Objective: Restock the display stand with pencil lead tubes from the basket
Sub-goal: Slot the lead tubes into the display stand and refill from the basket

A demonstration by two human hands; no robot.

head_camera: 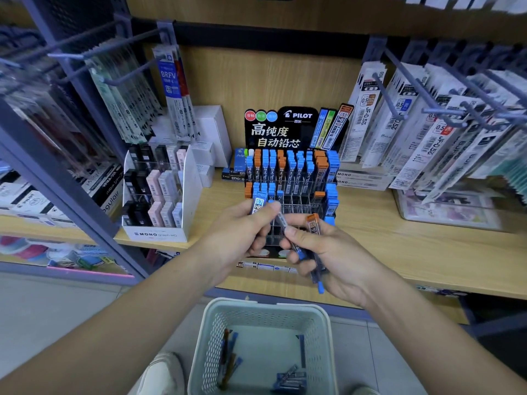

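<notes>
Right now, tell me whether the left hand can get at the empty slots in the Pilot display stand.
Probably yes: the left hand, pinching a blue 0.7 HB tube, is just before the empty slots, nothing between.

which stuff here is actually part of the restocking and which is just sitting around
Part of the job:
Pilot display stand
basket with loose tubes
blue-capped tube in the left hand
orange-capped tube, one of several in the right hand

Just sitting around:
Mono stand
hanging refill packs
white boxes
</notes>
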